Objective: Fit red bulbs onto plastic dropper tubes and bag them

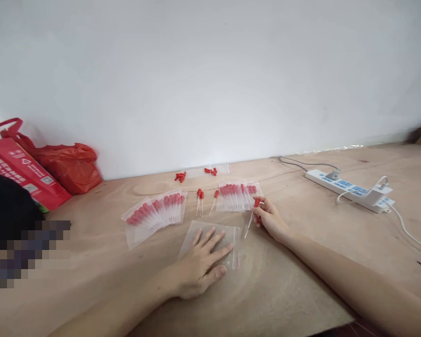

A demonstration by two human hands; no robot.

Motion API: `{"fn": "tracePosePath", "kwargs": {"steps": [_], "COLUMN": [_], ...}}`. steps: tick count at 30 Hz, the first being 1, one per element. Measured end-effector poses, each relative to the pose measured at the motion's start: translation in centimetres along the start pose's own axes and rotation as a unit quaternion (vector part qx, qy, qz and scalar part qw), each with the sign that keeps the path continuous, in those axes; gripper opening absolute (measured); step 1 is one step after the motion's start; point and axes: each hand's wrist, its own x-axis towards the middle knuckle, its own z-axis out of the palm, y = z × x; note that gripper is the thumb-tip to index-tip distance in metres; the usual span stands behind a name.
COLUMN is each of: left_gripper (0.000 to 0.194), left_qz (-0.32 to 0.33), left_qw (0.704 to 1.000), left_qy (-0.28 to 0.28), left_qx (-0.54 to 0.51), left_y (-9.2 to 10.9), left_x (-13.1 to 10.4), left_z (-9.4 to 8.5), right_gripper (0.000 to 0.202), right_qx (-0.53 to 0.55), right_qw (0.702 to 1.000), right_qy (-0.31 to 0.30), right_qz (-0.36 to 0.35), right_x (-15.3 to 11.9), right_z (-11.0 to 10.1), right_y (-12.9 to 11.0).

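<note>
My left hand lies flat, fingers spread, on a clear zip bag on the wooden table. My right hand pinches a glass dropper by its red bulb, the thin tip pointing down to the left. Loose droppers with red bulbs lie beyond the bag, and a single one is just right of them. Fanned clear bags with red-bulbed droppers are at the left; more such bags lie beside my right hand.
Small red bulbs and a bag with red bulbs lie near the wall. A white power strip with cables is at the right. Red bags and a black object stand at the left. The table's front edge shows at the lower right.
</note>
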Motion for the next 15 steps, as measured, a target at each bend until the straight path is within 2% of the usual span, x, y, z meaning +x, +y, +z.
{"fn": "tracePosePath", "kwargs": {"steps": [2, 4, 8, 11, 15], "left_gripper": [0.052, 0.055, 0.045, 0.041, 0.041], "left_qz": [-0.063, -0.078, -0.020, 0.019, 0.016], "left_qw": [0.998, 0.997, 0.998, 0.998, 0.999], "left_qy": [0.011, 0.028, 0.050, 0.047, 0.034], "left_qx": [-0.006, 0.000, 0.038, 0.030, 0.027], "left_y": [0.7, 0.9, 0.1, -0.9, -1.3], "left_x": [-0.5, -0.8, -0.6, -0.3, -0.2], "left_z": [0.4, 0.2, -0.8, -0.8, -0.1], "right_gripper": [0.040, 0.040, 0.039, 0.041, 0.044], "right_qx": [-0.001, 0.000, 0.014, 0.020, 0.023], "right_qw": [1.000, 1.000, 0.999, 0.999, 0.999], "right_qy": [0.007, 0.019, 0.040, 0.038, 0.031], "right_qz": [0.002, 0.005, 0.008, 0.003, -0.005], "right_x": [0.1, 0.1, -0.2, -0.5, -0.6], "right_z": [-0.1, -0.1, 0.3, 0.7, 1.1], "right_y": [0.1, 0.1, 0.2, 0.4, 0.5]}}
